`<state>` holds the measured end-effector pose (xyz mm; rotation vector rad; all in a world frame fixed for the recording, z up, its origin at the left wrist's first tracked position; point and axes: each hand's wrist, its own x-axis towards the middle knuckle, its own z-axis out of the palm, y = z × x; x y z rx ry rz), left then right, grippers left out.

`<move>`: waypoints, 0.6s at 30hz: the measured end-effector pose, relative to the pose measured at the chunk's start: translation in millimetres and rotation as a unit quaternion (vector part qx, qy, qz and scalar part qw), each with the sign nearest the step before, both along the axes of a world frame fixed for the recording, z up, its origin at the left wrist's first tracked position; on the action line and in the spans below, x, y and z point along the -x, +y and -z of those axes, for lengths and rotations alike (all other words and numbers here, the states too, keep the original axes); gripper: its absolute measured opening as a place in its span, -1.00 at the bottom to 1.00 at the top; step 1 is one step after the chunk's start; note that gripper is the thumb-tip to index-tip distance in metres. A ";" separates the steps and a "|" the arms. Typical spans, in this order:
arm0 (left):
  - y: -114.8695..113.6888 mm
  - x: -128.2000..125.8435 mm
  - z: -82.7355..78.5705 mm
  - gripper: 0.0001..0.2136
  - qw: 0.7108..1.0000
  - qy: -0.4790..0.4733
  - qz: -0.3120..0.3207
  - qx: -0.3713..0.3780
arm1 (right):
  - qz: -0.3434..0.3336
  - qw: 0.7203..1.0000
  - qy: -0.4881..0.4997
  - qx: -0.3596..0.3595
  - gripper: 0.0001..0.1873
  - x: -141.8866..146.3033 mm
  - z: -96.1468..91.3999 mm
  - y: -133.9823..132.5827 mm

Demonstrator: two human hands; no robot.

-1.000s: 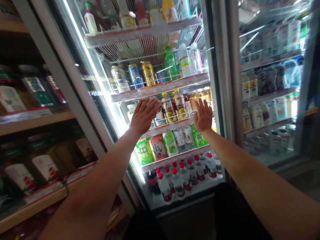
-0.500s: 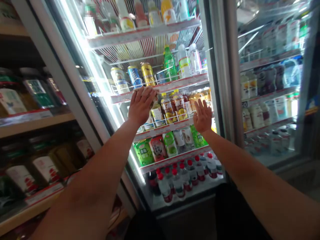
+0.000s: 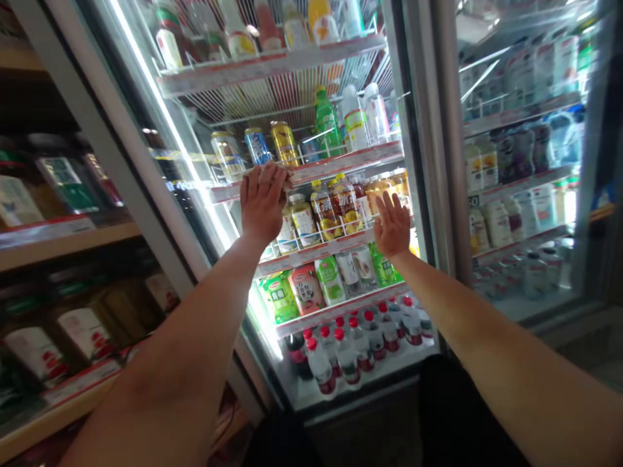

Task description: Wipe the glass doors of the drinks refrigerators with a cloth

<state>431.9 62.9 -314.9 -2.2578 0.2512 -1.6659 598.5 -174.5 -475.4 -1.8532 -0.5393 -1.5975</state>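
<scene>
Both my arms reach toward an open drinks cooler. My left hand [image 3: 261,201] is open, fingers stretched up, its fingertips at the red-edged shelf rail [image 3: 341,162] under a row of cans [image 3: 282,143]. My right hand [image 3: 392,224] is open too, palm forward, in front of the shelf of yellow-capped tea bottles [image 3: 335,207]. Neither hand holds anything. Below them stand green and red cartons [image 3: 304,288] and red-capped water bottles [image 3: 350,350].
The cooler's glass door [image 3: 146,168] stands swung open to the left. Wooden shelves [image 3: 63,237] with jars and packets lie behind it at left. A second, closed cooler [image 3: 516,162] with bottles is at right. The metal frame post [image 3: 433,130] divides the two coolers.
My left hand has risen and shifted left, from in front of the tea bottles to the shelf rail under the cans. My right hand has barely moved.
</scene>
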 end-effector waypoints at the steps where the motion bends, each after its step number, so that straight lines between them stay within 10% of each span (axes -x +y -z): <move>1: 0.0 0.2 -0.3 -0.52 1.000 -0.004 0.002 0.005 | 0.002 1.000 -0.004 -0.001 -0.40 -0.4 0.1 0.0; 18: 13.8 -13.1 2.3 -0.50 0.984 -0.113 0.026 0.133 | -0.009 1.000 0.012 0.004 -0.39 1.5 -0.7 -0.8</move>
